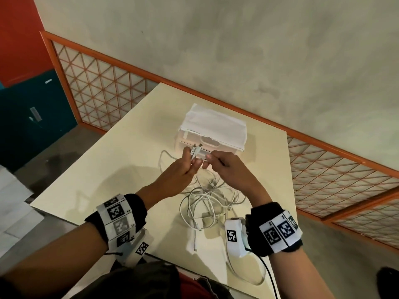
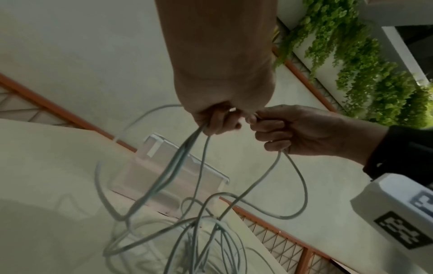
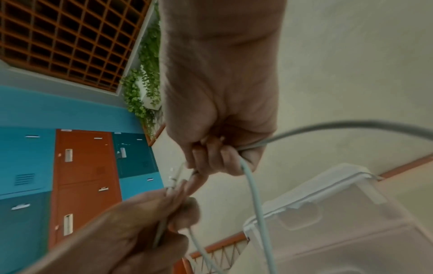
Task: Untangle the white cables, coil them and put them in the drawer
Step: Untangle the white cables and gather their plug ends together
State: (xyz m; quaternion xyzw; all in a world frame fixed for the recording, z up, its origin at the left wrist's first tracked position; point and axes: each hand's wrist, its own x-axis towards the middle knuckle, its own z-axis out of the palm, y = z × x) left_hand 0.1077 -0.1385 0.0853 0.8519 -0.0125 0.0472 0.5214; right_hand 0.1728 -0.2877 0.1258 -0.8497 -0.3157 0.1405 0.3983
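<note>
A tangle of white cables (image 1: 207, 201) lies on the cream table (image 1: 121, 169), just in front of a small translucent drawer box (image 1: 212, 134) with a white top. My left hand (image 1: 190, 162) is raised above the pile and grips a bunch of cable ends, whose plugs (image 1: 195, 148) stick up past the fingers. My right hand (image 1: 213, 160), close beside it, pinches one cable near the left hand's fingers. In the left wrist view several strands (image 2: 182, 166) hang from my left hand (image 2: 218, 122) down to the tangle. The right wrist view shows my right hand (image 3: 218, 157) curled round a cable (image 3: 250, 185).
An orange railing with mesh (image 1: 103, 87) runs behind the table, with grey floor beyond. Blue and orange lockers (image 3: 82, 166) stand to the left. One loose cable end (image 1: 195, 242) trails toward the table's near edge. The drawer box looks closed.
</note>
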